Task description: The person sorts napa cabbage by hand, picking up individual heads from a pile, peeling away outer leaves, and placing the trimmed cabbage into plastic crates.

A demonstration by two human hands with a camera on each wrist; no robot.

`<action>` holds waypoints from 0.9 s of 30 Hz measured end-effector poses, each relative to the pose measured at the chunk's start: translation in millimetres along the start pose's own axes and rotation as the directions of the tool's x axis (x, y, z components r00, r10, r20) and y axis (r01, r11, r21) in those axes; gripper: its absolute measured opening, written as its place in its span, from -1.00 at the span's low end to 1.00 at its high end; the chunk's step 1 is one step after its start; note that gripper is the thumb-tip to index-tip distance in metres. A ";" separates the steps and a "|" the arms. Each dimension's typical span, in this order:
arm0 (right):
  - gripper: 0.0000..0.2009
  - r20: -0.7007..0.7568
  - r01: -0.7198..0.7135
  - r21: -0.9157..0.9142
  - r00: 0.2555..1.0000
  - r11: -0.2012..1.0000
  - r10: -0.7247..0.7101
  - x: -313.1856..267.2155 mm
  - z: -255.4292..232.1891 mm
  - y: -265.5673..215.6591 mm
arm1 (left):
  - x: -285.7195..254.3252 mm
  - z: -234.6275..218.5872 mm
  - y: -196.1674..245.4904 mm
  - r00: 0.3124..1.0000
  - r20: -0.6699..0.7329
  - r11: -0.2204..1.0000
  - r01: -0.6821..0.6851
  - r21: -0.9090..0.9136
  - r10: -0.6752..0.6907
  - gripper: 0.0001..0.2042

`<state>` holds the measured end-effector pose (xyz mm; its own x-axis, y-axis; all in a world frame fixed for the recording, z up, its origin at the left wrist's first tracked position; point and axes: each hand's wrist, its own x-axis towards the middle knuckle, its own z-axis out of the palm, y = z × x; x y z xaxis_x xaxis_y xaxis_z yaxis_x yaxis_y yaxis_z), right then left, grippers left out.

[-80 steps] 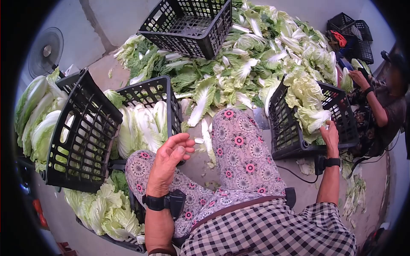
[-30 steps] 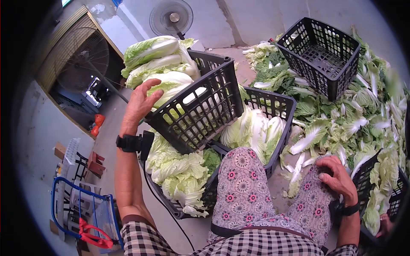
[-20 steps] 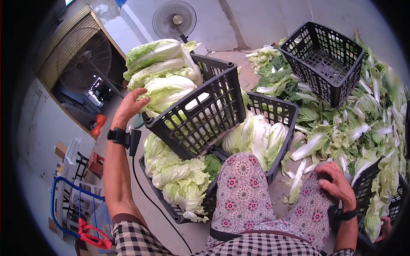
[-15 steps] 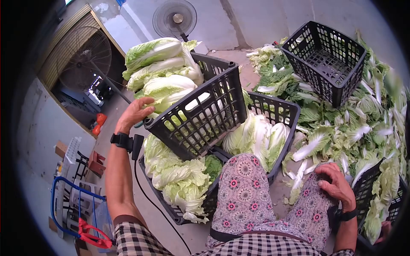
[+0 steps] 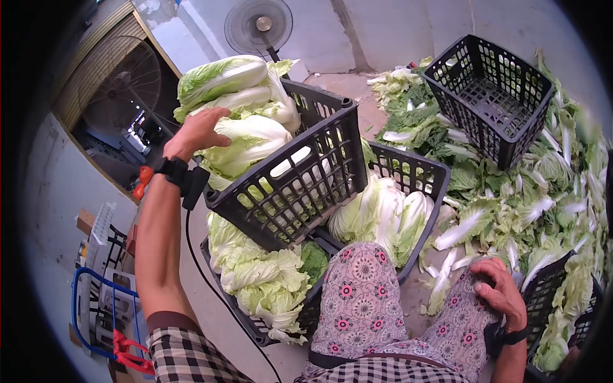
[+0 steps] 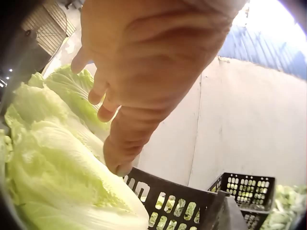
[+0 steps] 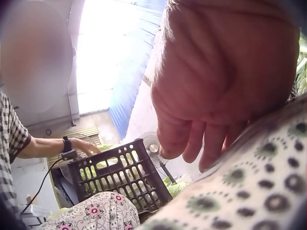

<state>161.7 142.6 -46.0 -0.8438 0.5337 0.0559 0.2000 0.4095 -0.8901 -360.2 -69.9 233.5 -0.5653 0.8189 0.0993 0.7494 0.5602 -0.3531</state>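
Observation:
My left hand (image 5: 199,133) reaches over a black plastic crate (image 5: 290,185) that stands tilted on two others, heaped with Chinese cabbages (image 5: 252,142). Its fingers are extended with the thumb apart, right above a pale cabbage head. In the left wrist view the hand (image 6: 139,72) hangs over a large cabbage (image 6: 67,177), with nothing between fingers and thumb. My right hand (image 5: 501,293) rests on my right knee, fingers loosely bent and holding nothing. The right wrist view has this hand (image 7: 225,81) against the patterned trousers (image 7: 249,196).
Below the tilted crate are a crate of leafy cabbage (image 5: 262,281) and another of white-stemmed heads (image 5: 383,214). A black crate (image 5: 491,96) sits on a big pile of loose leaves (image 5: 498,198). Another leaf-filled crate (image 5: 533,319) is at lower right. A fan (image 5: 258,29) stands behind.
The view has swung left. My right hand has left the cabbage leaves at the right-hand crate for my knee. My left hand has moved from the tilted crate's corner up over the cabbages.

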 end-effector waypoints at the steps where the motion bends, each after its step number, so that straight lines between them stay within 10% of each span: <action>1: -0.51 -0.008 -0.003 0.001 1.000 1.000 0.003 -0.5 -0.5 2.5 | 8.2 -1.9 10.0 1.000 0.025 0.996 -0.002 0.089 -0.001 -0.32; 9: -0.55 -0.040 -0.024 0.041 0.999 0.999 0.026 -0.5 -9.6 18.1 | 76.1 43.3 35.9 0.945 0.292 0.980 -0.177 0.088 0.144 -0.12; 14: -0.59 -0.036 0.008 0.045 0.999 0.999 -0.007 -0.4 -12.7 22.6 | 80.3 46.1 47.5 0.875 0.483 0.999 -0.015 0.036 -0.005 -0.09; 27: -0.58 -0.093 0.039 0.028 0.995 0.999 -0.037 -13.0 -10.2 17.1 | 39.4 32.2 64.9 0.995 0.083 0.984 0.037 0.174 -0.052 -0.37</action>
<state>181.2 150.2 -57.3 -0.8007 0.5847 0.1301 0.1529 0.4096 -0.8994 -345.0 -5.3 184.5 -0.6303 0.7753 0.0405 0.6565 0.5601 -0.5052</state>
